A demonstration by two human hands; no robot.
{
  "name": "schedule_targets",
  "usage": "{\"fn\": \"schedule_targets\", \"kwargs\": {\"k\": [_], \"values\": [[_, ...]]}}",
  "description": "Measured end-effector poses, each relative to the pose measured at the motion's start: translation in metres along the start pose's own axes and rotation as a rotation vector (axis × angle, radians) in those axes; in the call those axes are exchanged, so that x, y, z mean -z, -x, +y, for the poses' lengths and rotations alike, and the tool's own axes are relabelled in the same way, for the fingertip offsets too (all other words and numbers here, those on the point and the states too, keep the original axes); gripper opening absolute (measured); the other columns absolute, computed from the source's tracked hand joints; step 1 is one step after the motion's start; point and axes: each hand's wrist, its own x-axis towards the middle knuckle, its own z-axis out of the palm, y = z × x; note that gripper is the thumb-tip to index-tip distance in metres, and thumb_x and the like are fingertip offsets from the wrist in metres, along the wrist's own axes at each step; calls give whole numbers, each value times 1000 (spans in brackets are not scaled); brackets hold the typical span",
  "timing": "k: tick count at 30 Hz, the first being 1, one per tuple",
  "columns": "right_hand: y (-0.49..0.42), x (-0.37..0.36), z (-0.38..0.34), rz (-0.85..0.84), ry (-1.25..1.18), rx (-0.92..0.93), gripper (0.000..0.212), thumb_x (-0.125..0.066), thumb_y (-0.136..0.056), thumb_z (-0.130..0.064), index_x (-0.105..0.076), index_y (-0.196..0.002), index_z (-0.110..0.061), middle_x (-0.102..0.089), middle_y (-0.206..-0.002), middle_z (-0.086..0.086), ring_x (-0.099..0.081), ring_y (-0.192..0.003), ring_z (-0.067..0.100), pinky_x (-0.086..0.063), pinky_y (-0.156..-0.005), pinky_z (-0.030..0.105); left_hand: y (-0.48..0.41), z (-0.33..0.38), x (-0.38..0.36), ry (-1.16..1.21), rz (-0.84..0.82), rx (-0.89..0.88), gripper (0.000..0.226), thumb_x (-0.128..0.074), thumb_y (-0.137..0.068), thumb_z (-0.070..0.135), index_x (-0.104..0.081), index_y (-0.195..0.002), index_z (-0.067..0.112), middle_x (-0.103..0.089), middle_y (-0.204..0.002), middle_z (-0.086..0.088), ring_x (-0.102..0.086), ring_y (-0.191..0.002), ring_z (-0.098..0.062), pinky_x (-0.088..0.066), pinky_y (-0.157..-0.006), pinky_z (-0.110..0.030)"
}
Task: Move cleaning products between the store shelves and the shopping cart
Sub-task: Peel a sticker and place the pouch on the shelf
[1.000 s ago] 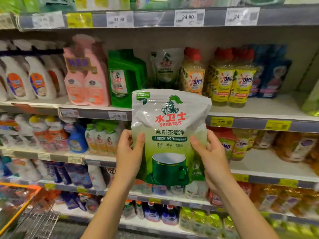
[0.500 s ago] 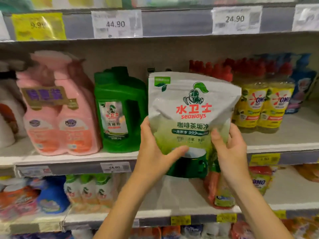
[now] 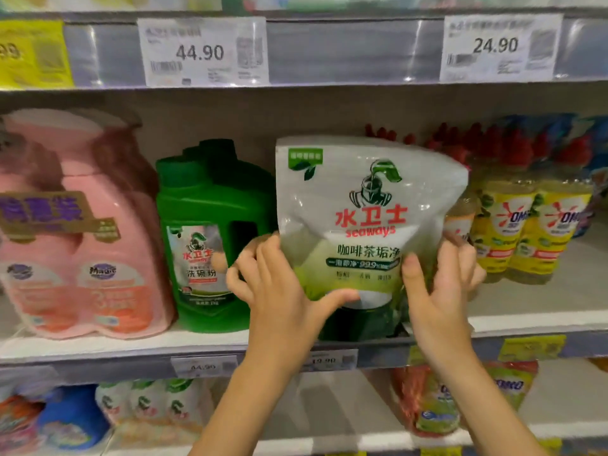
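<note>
Here, a supermarket shelving bay fills the whole view, seen close up from head height. The middle shelf (image 3: 543,319) is white, with a grey price rail along its front. Another shelf runs above it and a lower shelf (image 3: 329,409) below, both stocked with blurred cleaning goods. No shopping cart is in view.

At the far left of the middle shelf stands a pink twin-pack of detergent bottles (image 3: 98,258), and just beside it a green Seaways dishwashing-powder jug (image 3: 210,238). To the right stand yellow OMO bottles (image 3: 533,232) with red caps.

Between the jug and the OMO bottles, a white-and-green Seaways coffee and tea stain cleaner pouch (image 3: 368,205) is held upright, label facing out. Its base is at the shelf's front lip; whether its weight rests there I cannot tell.

The left hand (image 3: 276,291) grips the pouch's lower left edge, thumb laid across the front and fingers (image 3: 250,258) curled behind. The right hand (image 3: 437,291) mirrors it on the right edge. Holding the pouch low on both sides likely keeps the soft pack from flopping and steers it within the narrow gap.

On the rail above sit the 44.90 price tag (image 3: 202,51) and the 24.90 price tag (image 3: 496,46).
</note>
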Motion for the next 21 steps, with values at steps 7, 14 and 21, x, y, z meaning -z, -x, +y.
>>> {"fn": "schedule_targets", "kwargs": {"k": [7, 14, 21], "values": [[7, 2, 16, -97, 203, 71, 90, -57, -68, -72, -38, -130, -9, -24, -135, -4, -22, -129, 21, -28, -108, 51, 8, -12, -19, -296, -101, 99, 100, -34, -52, 89, -42, -106, 5, -56, -111, -22, -42, -115, -39, -34, -87, -72], [37, 5, 15, 110, 240, 442, 71, -76, -78, -41, -43, -130, -7, -41, -126, 12, -43, -117, 29, -28, -110, 28, 34, -1, -13, -44, 70, -26, 86, -59, -74, 63, -35, -138, 13, -32, -138, -8, -34, -131, -30, -29, -108, -49], [46, -7, 25, -246, 231, 477, 11, -54, -88, -22, -60, -95, -17, -53, -90, -4, -51, -80, 18, -42, -69, 28, 44, -3, -16, 26, -410, -214, 14, -47, -91, 43, -55, -87, 32, -54, -78, 13, -54, -70, -3, -49, -55, -28]]}}
